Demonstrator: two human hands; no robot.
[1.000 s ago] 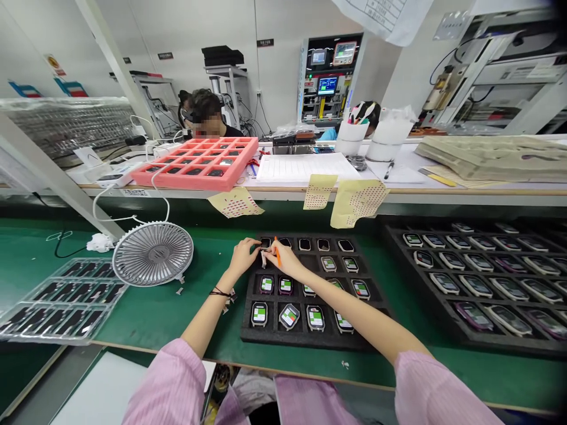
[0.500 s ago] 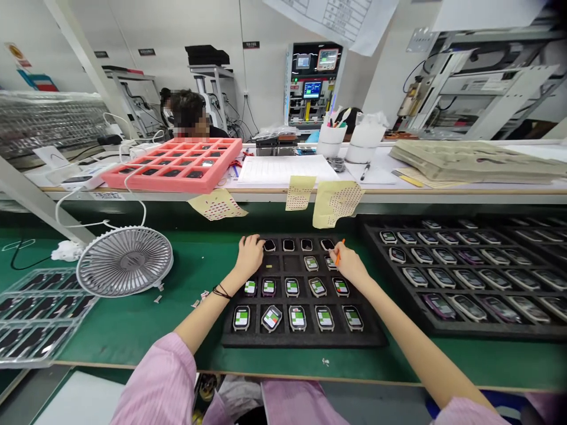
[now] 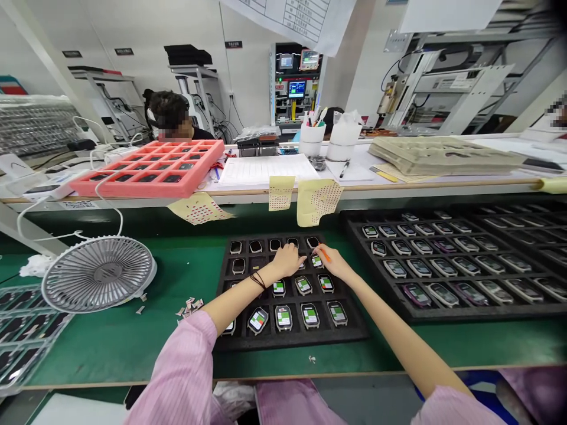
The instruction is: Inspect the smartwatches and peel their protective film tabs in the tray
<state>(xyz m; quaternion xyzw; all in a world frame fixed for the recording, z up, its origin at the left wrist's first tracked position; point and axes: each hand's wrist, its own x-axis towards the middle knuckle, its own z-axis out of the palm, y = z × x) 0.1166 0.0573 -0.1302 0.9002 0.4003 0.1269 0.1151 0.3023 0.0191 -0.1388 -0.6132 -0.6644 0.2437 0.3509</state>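
A black foam tray (image 3: 290, 340) on the green bench holds rows of watches; many in the front rows show green and white screens, those at the back are dark. My left hand (image 3: 287, 260) lies over the tray's middle, fingers bent above the back rows; whatever its fingertips touch is hidden. My right hand (image 3: 333, 262) is closed around an orange tool (image 3: 325, 254) at the tray's right side, beside a watch with a lit screen (image 3: 316, 260) and below a dark watch (image 3: 312, 242).
A grey fan (image 3: 100, 273) and clear trays (image 3: 26, 336) stand left. Small paper bits (image 3: 190, 308) lie near my left forearm. Another black tray (image 3: 425, 313) of watches is at right. The shelf holds a red foam tray (image 3: 137, 188). A person (image 3: 170, 115) sits beyond.
My left hand has moved right, from the tray's back left corner to over its middle. My right hand stays at the right side with the orange tool. The view has shifted rightward.
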